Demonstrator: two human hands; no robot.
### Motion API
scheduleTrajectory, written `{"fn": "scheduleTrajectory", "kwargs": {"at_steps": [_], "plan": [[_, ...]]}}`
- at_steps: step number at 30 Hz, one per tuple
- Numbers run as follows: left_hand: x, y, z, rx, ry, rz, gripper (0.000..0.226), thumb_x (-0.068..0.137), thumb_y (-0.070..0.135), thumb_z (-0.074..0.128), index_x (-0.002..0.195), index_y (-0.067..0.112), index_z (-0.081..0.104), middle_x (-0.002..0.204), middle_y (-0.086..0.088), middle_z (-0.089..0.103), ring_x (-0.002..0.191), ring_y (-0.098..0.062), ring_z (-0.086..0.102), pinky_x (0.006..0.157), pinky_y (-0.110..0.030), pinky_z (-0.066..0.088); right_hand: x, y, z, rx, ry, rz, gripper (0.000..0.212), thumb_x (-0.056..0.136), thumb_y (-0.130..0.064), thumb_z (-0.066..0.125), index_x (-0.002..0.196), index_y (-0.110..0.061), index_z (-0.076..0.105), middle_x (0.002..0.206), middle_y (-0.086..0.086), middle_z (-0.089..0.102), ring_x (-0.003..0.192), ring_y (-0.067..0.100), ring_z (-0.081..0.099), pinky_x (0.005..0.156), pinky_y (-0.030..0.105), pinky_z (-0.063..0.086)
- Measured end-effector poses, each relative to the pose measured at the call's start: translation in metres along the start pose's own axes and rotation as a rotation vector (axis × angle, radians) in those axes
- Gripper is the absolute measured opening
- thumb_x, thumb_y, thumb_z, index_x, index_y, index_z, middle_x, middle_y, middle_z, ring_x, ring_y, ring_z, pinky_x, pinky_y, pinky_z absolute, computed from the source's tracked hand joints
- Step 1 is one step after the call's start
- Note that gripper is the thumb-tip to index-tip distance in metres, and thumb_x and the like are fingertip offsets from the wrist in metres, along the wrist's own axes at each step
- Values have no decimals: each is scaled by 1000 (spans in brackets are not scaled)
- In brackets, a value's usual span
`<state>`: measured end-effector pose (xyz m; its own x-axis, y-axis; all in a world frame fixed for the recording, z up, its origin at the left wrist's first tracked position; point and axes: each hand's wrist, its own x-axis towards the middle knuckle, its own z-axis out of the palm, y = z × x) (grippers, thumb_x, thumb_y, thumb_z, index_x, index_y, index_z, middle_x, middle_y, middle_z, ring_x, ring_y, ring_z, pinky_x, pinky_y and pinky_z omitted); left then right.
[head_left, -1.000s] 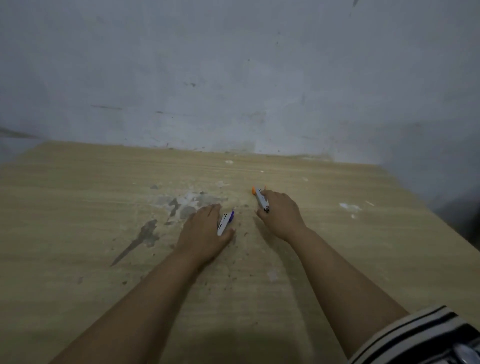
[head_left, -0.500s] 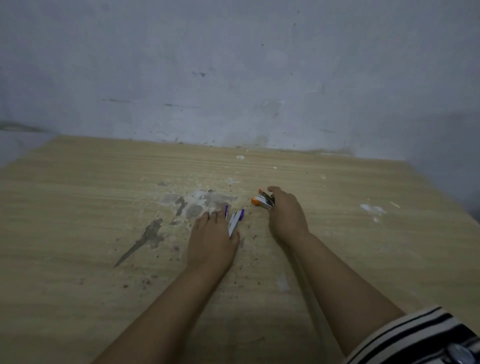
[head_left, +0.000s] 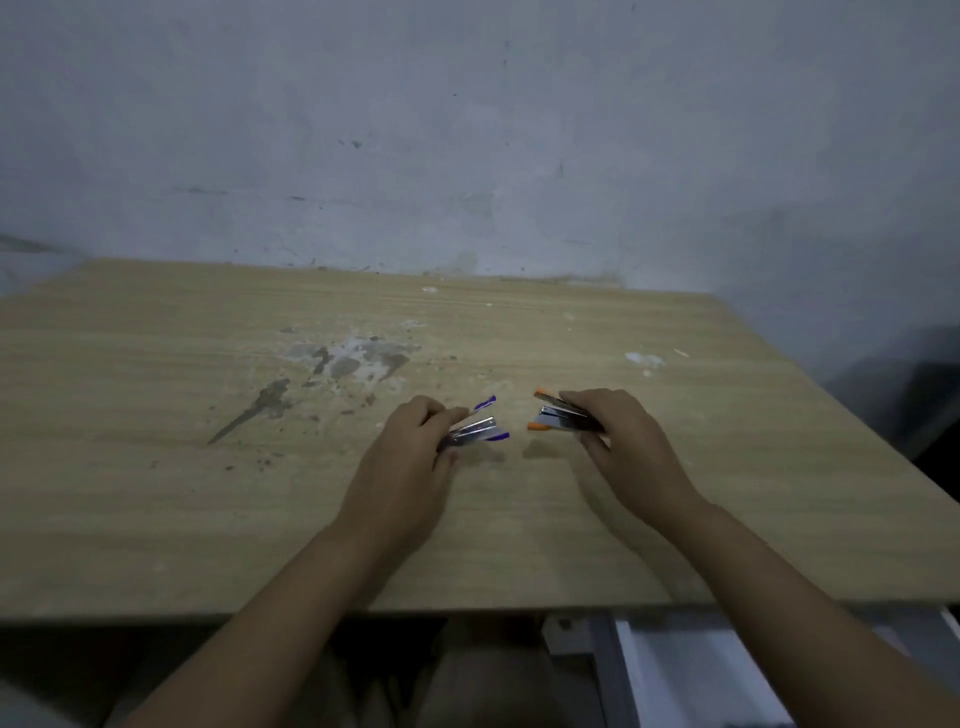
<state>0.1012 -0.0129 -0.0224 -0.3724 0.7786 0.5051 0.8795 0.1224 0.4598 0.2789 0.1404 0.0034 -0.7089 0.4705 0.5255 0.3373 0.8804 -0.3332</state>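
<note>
My left hand (head_left: 402, 467) grips a small purple-and-metal stapler (head_left: 480, 428) by its rear end, its purple-tipped jaws spread apart and pointing right. In my right hand (head_left: 621, 449) is a matching orange-and-metal stapler (head_left: 558, 418), held from the back with its orange-tipped jaws spread and pointing left. The two staplers face each other, a small gap apart, lifted a little above the wooden table (head_left: 156, 493); their shadows fall on the wood just below.
The table carries a grey scraped patch (head_left: 353, 358) and a dark streak (head_left: 254, 410) left of centre, plus white flecks (head_left: 644, 358) at the right. A stained grey wall (head_left: 467, 156) runs behind. The table's near edge (head_left: 467, 610) is close to my body.
Both hands have lifted the staplers off the table and pulled back toward me. The staplers now point at each other with their jaws spread. The camera has tilted down, showing the near table edge.
</note>
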Motion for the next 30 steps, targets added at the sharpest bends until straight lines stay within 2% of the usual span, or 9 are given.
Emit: {"fn": "scheduleTrajectory", "kwargs": {"at_steps": [6,10,13,17,20,23,26,28,30], "plan": [[-58,66,13,47,-38,196,41,84,23,47,123,11,56,101,-6,58,94,-16,44,83,-23,35,-83,0,-60,46,4,8,38,77,4,63,111,-13,62,101,-8,57,93,11,51,79,19,43],[-87,109,38,-47,-142,259,43,90,27,42,131,16,48,106,-1,56,96,-13,45,81,-25,39,-137,16,-84,52,-60,71,43,76,3,64,102,-30,55,99,-10,57,93,8,51,81,5,37],[-99,133,61,-86,-203,304,39,91,27,44,130,22,46,107,3,55,96,-11,46,78,-21,42,-170,34,-98,81,-89,149,41,71,-2,59,90,-37,52,94,-21,60,93,6,53,80,4,37],[-101,155,87,-97,-300,377,36,90,27,46,126,25,51,106,1,58,95,-14,51,76,-25,47,-205,62,-110,127,-139,238,54,75,9,67,82,-44,56,107,-21,57,92,-6,54,76,1,38],[-99,165,104,-74,-386,411,36,88,31,39,120,31,55,101,2,59,91,-14,53,65,-28,51,-220,81,-112,143,-177,296,62,73,11,69,76,-50,57,111,-21,56,89,-8,55,74,1,39],[-95,173,119,-64,-496,401,34,91,27,44,122,35,54,102,2,58,92,-15,52,66,-32,50,-226,99,-107,141,-274,400,63,74,8,69,67,-54,59,85,-11,65,87,-10,54,71,0,39],[-86,176,133,-72,-633,335,37,92,27,51,127,37,51,102,4,53,94,-12,47,72,-27,41,-223,114,-98,121,-358,471,58,74,3,71,65,-51,55,88,-14,60,80,-1,58,70,3,41],[-79,177,139,-109,-697,282,37,89,28,58,124,37,55,97,9,52,88,-7,47,71,-23,38,-218,122,-92,104,-396,497,52,73,5,69,67,-46,56,93,-1,66,83,8,60,71,13,44],[-73,176,144,-152,-727,237,37,86,25,63,122,34,58,102,9,59,91,-7,53,75,-21,42,-212,127,-88,108,-428,539,45,74,8,65,71,-37,61,97,3,69,89,16,62,74,23,50]]}}
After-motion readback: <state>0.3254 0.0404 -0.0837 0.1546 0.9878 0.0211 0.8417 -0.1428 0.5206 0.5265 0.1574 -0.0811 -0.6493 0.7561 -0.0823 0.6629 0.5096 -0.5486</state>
